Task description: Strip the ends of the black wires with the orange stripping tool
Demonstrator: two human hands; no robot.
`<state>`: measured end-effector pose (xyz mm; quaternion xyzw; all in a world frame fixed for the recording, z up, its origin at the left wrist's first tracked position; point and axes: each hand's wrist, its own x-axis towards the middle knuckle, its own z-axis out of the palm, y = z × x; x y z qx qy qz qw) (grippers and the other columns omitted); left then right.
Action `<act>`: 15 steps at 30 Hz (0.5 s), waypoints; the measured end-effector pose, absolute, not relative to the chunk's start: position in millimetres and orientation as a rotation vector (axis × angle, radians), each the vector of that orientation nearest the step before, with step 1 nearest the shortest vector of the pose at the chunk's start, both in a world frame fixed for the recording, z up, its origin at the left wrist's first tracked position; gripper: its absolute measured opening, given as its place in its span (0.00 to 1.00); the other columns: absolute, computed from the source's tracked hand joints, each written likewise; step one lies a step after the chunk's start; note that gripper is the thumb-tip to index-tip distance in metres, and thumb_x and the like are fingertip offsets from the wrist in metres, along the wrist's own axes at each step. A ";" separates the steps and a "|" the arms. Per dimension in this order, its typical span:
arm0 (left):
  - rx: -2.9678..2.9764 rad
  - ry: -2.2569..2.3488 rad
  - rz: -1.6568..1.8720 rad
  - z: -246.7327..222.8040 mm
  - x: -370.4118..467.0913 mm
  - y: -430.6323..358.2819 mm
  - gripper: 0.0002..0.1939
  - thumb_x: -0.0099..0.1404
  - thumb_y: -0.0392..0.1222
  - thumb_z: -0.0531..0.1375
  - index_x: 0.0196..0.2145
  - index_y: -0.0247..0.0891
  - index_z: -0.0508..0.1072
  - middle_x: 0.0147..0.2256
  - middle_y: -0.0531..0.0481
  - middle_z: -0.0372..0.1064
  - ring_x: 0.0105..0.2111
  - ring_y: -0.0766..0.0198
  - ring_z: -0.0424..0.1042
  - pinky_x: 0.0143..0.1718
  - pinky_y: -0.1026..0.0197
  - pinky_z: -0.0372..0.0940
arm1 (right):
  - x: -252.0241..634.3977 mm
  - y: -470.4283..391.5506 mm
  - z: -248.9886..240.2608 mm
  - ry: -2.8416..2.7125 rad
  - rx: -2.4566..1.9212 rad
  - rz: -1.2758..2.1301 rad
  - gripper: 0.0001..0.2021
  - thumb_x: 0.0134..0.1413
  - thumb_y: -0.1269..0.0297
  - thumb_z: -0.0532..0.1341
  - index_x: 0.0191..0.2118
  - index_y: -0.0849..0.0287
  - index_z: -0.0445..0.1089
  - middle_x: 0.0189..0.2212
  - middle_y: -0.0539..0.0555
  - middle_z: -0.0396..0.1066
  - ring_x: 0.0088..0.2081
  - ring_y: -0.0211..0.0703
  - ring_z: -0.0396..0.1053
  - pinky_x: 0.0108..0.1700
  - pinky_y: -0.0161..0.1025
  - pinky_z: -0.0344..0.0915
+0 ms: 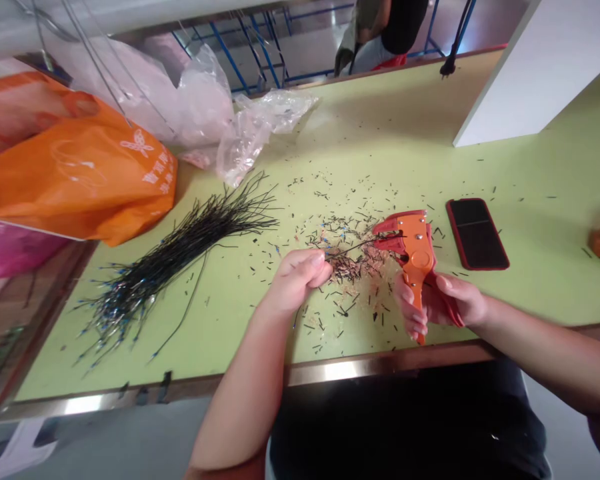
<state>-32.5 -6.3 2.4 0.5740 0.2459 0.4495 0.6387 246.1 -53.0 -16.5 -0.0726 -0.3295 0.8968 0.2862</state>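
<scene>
My left hand [303, 277] pinches a thin black wire [353, 249] between thumb and fingers. The wire's far end reaches into the jaws of an orange and red wire stripper [417, 257]. Around the tool's handles my right hand [435, 303] is wrapped, with the jaws pointing left and away from me. Below my left hand a short tail of wire hangs down. A thick bundle of black wires [180, 250] with blue and silvery ends lies to the left, and one loose wire [185, 310] rests beside it. Cut black bits and coppery strands [350, 267] are scattered beneath the tool.
A phone in a red case [477, 233] lies right of the stripper. An orange bag [80, 167] and clear plastic bags [250, 127] crowd the back left. A white upright panel [530, 73] stands at the back right. Beyond the table a person [385, 33] is partly visible.
</scene>
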 end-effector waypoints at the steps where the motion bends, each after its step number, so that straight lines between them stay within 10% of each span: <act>1: 1.311 0.560 1.028 2.1 -32.2 -6.1 0.34 0.73 0.55 0.61 0.19 0.39 0.47 0.17 0.63 0.34 0.16 0.74 0.38 0.21 0.63 0.39 | 246.2 -53.4 -16.1 -0.881 -0.197 2.398 0.22 0.68 0.44 0.63 0.45 0.62 0.69 0.31 0.51 0.67 0.32 0.40 0.70 0.40 0.40 0.73; 15: 1.312 0.609 0.994 -5.7 -36.9 -4.9 0.32 0.74 0.53 0.60 0.20 0.39 0.47 0.18 0.62 0.36 0.17 0.72 0.39 0.22 0.61 0.40 | 244.9 -58.2 -9.2 -0.956 -0.266 2.357 0.20 0.69 0.47 0.63 0.44 0.62 0.69 0.30 0.50 0.68 0.31 0.41 0.73 0.36 0.40 0.74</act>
